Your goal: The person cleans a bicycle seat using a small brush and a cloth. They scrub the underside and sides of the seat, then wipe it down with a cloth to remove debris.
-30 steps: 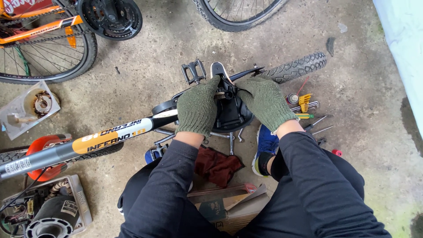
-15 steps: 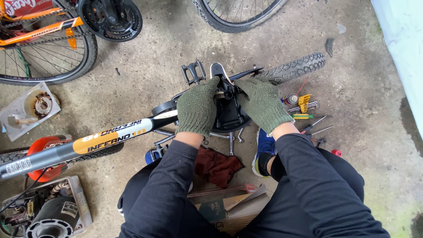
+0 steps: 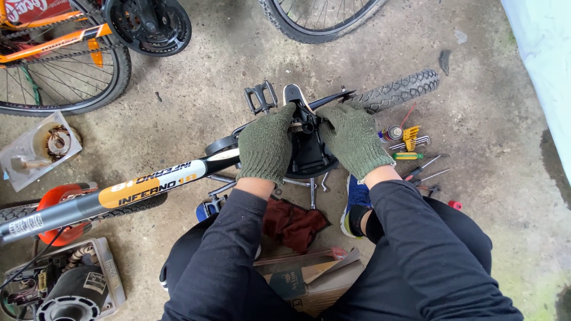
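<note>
the bike frame [image 3: 148, 184] lies on the concrete floor [image 3: 493, 196], long tube running from lower left up to the crank – one pedal [image 3: 260, 97] above. left hand [image 3: 266, 145] and right hand [image 3: 353, 139] – two gloves – both closed around the crank. two wheels stand beyond.

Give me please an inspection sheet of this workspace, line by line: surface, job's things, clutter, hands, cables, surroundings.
Surface: stained concrete floor.
Job's things: bicycle frame lying across the floor; black crank area; pedal.
Clutter: screwdriver, yellow key set, small can, red rag, cardboard.
Hands: left hand and right hand, both in green gloves, pressed on the crank area.
Cables: black wire by the motor.
Surroundings: orange bicycle, second wheel, knobby tyre.
</note>
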